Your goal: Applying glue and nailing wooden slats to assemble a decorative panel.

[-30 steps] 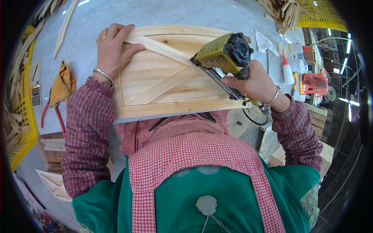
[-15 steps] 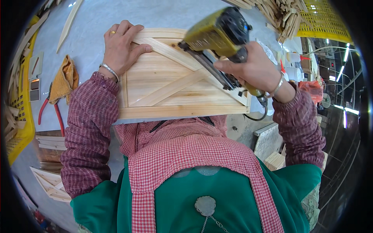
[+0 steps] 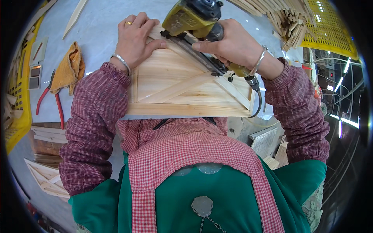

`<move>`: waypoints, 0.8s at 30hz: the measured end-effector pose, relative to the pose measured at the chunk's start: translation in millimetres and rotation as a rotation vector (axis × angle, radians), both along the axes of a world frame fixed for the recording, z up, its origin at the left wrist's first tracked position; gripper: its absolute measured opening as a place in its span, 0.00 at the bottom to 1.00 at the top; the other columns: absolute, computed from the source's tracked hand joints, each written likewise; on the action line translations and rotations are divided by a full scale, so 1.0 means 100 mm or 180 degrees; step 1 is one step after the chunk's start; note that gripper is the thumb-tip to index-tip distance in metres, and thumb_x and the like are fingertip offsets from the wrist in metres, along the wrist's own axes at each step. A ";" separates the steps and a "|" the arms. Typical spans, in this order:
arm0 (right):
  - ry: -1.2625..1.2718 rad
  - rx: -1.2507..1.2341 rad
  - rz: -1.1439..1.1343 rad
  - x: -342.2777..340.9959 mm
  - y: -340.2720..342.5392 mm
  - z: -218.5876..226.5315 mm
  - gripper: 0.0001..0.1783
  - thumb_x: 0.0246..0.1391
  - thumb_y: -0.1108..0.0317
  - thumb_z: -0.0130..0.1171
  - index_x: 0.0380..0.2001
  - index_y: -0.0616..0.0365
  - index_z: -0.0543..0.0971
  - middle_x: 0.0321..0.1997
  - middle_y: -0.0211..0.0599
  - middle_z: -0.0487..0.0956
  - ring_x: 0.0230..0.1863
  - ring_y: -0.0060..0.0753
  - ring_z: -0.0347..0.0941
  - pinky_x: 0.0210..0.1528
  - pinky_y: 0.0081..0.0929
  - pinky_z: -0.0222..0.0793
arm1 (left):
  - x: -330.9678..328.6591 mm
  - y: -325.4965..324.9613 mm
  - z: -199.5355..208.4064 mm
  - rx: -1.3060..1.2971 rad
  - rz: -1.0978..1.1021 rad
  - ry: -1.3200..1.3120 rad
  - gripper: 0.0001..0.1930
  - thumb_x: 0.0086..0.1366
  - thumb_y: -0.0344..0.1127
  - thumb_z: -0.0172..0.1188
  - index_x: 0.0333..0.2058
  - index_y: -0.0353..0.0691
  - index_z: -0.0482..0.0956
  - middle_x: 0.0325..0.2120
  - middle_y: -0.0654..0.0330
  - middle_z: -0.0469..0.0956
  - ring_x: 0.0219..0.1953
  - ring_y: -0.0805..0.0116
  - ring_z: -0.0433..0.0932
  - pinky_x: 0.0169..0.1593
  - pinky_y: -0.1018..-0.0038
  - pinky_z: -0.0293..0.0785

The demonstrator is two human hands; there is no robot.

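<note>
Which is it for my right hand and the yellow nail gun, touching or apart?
Touching: the head view shows the right hand wrapped around the nail gun by its black handle.

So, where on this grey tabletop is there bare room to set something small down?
One bare patch of grey tabletop lies between the pale wooden strip, the crumpled orange cloth and the left hand. Another separates the right hand from loose wooden sticks. Those sticks crowd the upper right, by the yellow plastic basket.
</note>
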State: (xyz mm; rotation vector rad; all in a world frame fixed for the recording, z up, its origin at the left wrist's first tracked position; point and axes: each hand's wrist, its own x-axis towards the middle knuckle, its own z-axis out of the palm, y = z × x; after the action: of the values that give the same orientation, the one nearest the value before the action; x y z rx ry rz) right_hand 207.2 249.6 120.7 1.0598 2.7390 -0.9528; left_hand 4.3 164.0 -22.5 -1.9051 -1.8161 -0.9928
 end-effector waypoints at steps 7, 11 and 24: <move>-0.0181 -0.0346 -0.0208 -0.11 -0.12 -0.04 0.15 0.48 0.59 0.66 0.26 0.62 0.77 0.11 0.26 0.69 0.11 0.15 0.64 0.15 0.18 0.59 | -0.37 0.13 -0.56 0.2170 -0.1570 -0.0904 0.34 0.45 0.46 0.71 0.48 0.34 0.70 0.41 0.50 0.68 0.44 0.50 0.66 0.49 0.59 0.64; -0.0326 -0.0482 -0.0408 -0.02 -0.08 -0.13 0.15 0.48 0.59 0.66 0.29 0.61 0.78 0.12 0.25 0.70 0.12 0.15 0.64 0.15 0.17 0.59 | -0.26 -0.85 -0.16 -0.0230 -0.0054 -0.0502 0.26 0.50 0.49 0.66 0.43 0.39 0.75 0.42 0.57 0.71 0.48 0.57 0.68 0.56 0.55 0.59; -0.0114 -0.1186 0.0109 -0.09 -0.30 -0.31 0.19 0.47 0.68 0.68 0.42 0.62 0.77 0.24 0.26 0.76 0.22 0.16 0.69 0.24 0.17 0.65 | -0.04 -1.55 -0.31 -0.0972 -0.0142 -0.0816 0.21 0.45 0.36 0.64 0.37 0.29 0.76 0.41 0.53 0.73 0.49 0.57 0.72 0.59 0.56 0.62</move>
State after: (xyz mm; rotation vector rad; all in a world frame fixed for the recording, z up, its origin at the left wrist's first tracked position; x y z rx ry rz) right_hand 198.6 219.6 89.9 0.9474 2.4066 -1.3530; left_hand -0.1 8.8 -53.8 -2.0794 -2.1876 -1.0674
